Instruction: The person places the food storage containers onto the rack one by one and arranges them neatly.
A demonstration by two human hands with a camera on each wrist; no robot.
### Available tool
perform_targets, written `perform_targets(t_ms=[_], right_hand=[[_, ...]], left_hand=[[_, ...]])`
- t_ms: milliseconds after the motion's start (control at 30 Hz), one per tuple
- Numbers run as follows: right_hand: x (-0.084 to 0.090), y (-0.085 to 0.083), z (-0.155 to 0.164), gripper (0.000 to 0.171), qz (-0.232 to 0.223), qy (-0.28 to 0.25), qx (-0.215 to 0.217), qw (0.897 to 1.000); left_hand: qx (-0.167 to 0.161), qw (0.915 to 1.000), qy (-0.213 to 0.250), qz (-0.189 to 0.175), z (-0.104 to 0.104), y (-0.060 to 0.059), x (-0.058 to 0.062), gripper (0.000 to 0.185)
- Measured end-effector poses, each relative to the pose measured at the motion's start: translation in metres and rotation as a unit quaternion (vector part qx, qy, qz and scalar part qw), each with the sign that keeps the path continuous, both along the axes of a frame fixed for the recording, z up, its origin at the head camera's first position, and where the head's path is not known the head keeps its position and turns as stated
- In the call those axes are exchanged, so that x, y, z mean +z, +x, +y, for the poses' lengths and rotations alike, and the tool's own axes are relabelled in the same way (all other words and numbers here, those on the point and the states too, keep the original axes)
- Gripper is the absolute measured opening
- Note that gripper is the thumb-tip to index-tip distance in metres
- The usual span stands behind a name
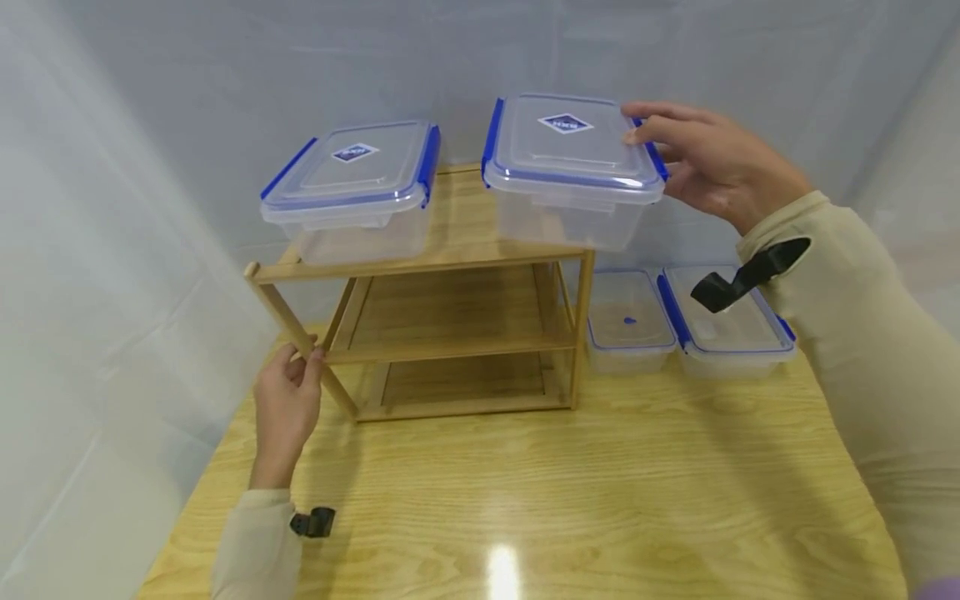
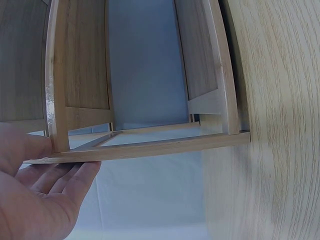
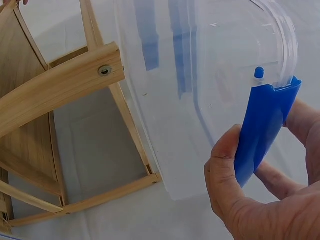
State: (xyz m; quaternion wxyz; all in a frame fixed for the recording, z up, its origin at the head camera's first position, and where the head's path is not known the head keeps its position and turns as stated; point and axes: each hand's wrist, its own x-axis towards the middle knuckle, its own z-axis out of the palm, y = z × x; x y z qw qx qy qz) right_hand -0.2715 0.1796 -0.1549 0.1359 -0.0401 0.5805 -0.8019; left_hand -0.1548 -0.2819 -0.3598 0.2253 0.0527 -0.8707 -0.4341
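Right hand (image 1: 712, 167) pinching the blue clip of a lidded box (image 1: 572, 171) at the right edge of the rack's (image 1: 450, 275) top shelf. Left hand (image 1: 287, 408) curled round the rack's front left leg, near the desk's (image 1: 570, 483) left edge.

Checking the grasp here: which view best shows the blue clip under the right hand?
The right wrist view: the blue clip fills it, pinched by the right hand. The head view shows it mostly hidden behind fingers; the left wrist view shows only the rack.
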Motion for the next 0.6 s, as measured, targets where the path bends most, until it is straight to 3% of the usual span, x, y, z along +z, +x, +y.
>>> perform_targets(t_ms=[600], right_hand=[[0.010,-0.008,-0.030,0.053,0.001,0.045,0.002,0.999]], left_hand=[[0.022,0.9996,-0.006,0.016,0.000,-0.004,-0.002,0.034]])
